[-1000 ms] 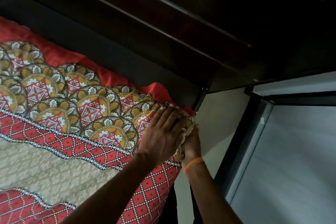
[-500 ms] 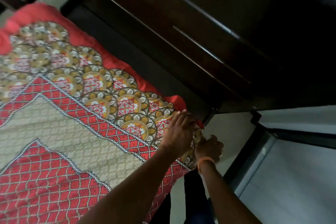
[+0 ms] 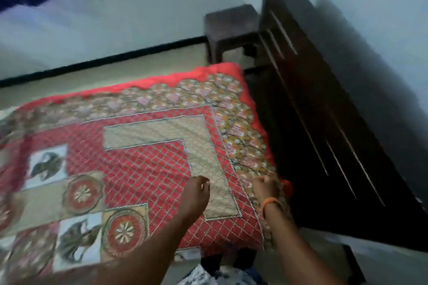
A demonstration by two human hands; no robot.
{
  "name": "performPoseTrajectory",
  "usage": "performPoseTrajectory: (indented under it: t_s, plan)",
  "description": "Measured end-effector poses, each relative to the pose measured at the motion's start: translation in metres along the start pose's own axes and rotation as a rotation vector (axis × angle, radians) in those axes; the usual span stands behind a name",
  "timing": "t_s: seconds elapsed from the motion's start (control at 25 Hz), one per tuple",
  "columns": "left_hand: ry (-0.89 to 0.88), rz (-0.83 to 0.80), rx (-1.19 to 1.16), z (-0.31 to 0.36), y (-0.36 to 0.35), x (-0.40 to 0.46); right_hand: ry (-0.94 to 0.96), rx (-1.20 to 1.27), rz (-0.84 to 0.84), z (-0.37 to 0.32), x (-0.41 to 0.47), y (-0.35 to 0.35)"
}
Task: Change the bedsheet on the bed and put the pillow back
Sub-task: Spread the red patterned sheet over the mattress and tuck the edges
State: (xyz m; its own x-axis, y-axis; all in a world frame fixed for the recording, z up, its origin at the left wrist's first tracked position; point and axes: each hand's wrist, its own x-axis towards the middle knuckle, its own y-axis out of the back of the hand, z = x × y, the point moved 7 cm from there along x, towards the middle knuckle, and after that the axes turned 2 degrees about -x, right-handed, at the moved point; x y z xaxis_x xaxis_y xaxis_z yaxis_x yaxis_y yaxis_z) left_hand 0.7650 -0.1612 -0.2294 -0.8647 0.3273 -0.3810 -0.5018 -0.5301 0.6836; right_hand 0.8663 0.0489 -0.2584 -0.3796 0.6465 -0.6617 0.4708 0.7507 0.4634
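Bedsheet [image 3: 143, 157], red with gold medallions, lattice bands and animal panels, lies spread flat over the bed and fills the left and centre of the view; the picture is blurred by motion. At its far edge a plain red border runs along the floor side and turns the far corner. Left hand [image 3: 196, 194] is over the sheet on a beige band, fingers bent loosely downward; whether they press the cloth or grip any of it cannot be told. Right hand [image 3: 266, 186] sits just beside it at the sheet's near right edge, fingers curled into a fist at the patterned border; it appears to hold the cloth there, though blur hides the fingertips. An orange band [image 3: 271, 203] circles that wrist. Beyond the far corner stands a dark stool [image 3: 231, 28] against the pale wall. Headboard [image 3: 324, 122], dark wood with thin light lines, runs along the sheet's right side.
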Motion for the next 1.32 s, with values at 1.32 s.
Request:
performPoseTrajectory:
  t_s: [1.32]
  plan:
    - [0.942,1.231,-1.208,-0.833,0.622,-0.424,0.457,-0.627,-0.994,-0.063,-0.748,-0.989]
